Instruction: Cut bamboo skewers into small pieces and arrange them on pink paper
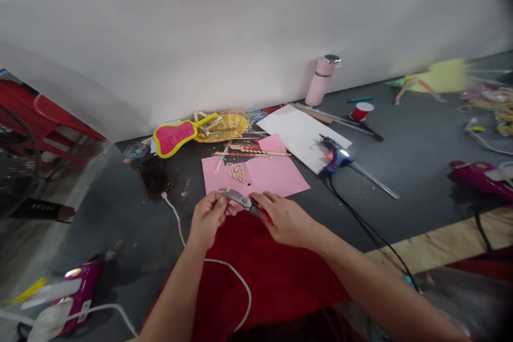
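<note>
My right hand [289,220] is wrapped round the red handles of a pair of pruning shears [243,201], whose metal blades point left. Beside the blade tips, my left hand [209,220] is closed in a pinch; whatever lies between its fingers is too small to make out. Both hands are over the near edge of a pink sheet of paper [276,177]. On that sheet lies a small heap of short pale cut pieces [237,173]. Several thin sticks [256,153], some with red patterned parts, lie just behind the heap.
Right of the paper, a blue glue gun [339,157] rests on a white board [296,131], its cord trailing forward. A pink bottle [320,81] and red spool [361,112] stand behind. Leftward are a wicker basket [234,127], a yellow-pink paddle shape [176,138] and a charging phone [155,177].
</note>
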### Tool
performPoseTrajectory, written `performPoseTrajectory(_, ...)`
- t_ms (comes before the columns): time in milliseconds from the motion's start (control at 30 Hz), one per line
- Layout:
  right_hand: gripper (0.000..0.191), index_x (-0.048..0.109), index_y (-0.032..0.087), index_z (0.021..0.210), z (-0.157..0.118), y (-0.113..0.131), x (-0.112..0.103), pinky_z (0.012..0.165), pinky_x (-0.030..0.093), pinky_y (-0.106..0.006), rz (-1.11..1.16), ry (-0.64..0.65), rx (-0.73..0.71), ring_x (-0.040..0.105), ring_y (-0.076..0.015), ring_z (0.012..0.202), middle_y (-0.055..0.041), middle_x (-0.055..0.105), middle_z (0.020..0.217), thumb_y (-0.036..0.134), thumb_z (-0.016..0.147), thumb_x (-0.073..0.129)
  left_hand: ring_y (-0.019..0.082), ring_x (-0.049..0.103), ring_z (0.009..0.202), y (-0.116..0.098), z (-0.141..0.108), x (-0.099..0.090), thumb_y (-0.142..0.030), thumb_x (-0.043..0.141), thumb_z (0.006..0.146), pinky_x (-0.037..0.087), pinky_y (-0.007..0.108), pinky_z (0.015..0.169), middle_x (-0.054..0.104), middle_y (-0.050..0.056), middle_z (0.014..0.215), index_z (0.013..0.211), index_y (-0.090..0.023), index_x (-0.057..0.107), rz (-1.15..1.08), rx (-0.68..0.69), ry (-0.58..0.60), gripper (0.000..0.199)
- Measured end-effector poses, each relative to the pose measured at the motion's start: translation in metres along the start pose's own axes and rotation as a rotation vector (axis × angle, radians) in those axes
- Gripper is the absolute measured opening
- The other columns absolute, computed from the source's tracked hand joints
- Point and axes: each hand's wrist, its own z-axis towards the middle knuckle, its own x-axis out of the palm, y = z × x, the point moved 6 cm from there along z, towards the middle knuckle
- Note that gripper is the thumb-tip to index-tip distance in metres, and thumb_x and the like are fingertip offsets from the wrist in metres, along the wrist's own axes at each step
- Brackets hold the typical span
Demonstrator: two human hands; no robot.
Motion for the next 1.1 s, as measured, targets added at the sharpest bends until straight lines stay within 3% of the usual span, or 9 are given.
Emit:
performPoseTrajectory(100,0.06,0.034,0.02,0.13,0.001,0.0,-0.003,0.082,0.041,-0.034,0.003,0.002,-0.047,0.053,-0.023,0.099,-0.0103,0.055,0.11,0.008,0.073,0.047,0.0,0.021,0.032,0.002,-0.002,0.004,-0.039,0.062,0.078,0.012,0.016,0.034,0.061,0.001,0.054,0.081,-0.013,0.057,-0.179,-0.121,0.132,0.027)
performPoseTrajectory(200,0.059,0.036,0.02,0.128,0.002,0.0,-0.003,0.079,0.042,-0.032,0.001,0.013,-0.059,0.055,-0.022,0.094,-0.0095,0.056,0.106,0.008,0.072,0.046,-0.001,0.018,0.031,0.002,-0.003,0.006,-0.037,0.064,0.077,0.009,0.015,0.033,0.059,0.0,0.052,0.078,-0.013,0.055,-0.243,-0.178,0.185,0.026)
performPoseTrajectory(367,0.05,0.039,0.02,0.123,0.001,-0.002,0.006,0.066,0.039,-0.029,-0.099,0.015,0.045,0.058,-0.0203,0.078,-0.0083,0.058,0.097,0.01,0.074,0.046,0.0,0.025,0.032,0.008,0.002,0.001,-0.042,0.061,0.078,0.016,0.015,0.035,0.061,0.001,0.056,0.079,-0.013,0.055,-0.089,-0.129,0.035,0.029)
performPoseTrajectory(500,0.049,0.04,0.019,0.122,0.0,-0.002,0.01,0.064,0.038,-0.029,-0.12,0.017,0.081,0.06,-0.0212,0.077,-0.0087,0.059,0.096,0.011,0.075,0.046,0.001,0.03,0.036,0.008,0.004,-0.001,-0.042,0.059,0.079,0.02,0.016,0.037,0.063,0.002,0.059,0.08,-0.013,0.057,0.076,-0.04,-0.065,0.029)
performPoseTrajectory(933,0.042,0.041,0.018,0.126,-0.006,-0.004,0.004,0.076,0.044,-0.031,0.216,0.079,0.018,0.062,-0.0224,0.091,-0.0103,0.063,0.104,0.018,0.084,0.045,0.002,0.028,0.036,0.009,0.003,0.002,-0.042,0.059,0.079,0.018,0.016,0.037,0.061,0.0,0.056,0.081,-0.014,0.056,0.025,-0.018,-0.013,0.028)
performPoseTrajectory(1100,0.051,0.037,0.018,0.131,-0.003,-0.003,0.001,0.083,0.044,-0.035,0.071,0.006,0.015,0.057,-0.0244,0.101,-0.0121,0.058,0.112,0.018,0.081,0.049,0.001,0.027,0.034,0.008,0.004,0.001,-0.043,0.059,0.079,0.019,0.016,0.036,0.061,0.0,0.056,0.079,-0.014,0.055,-0.031,-0.032,-0.01,0.03)
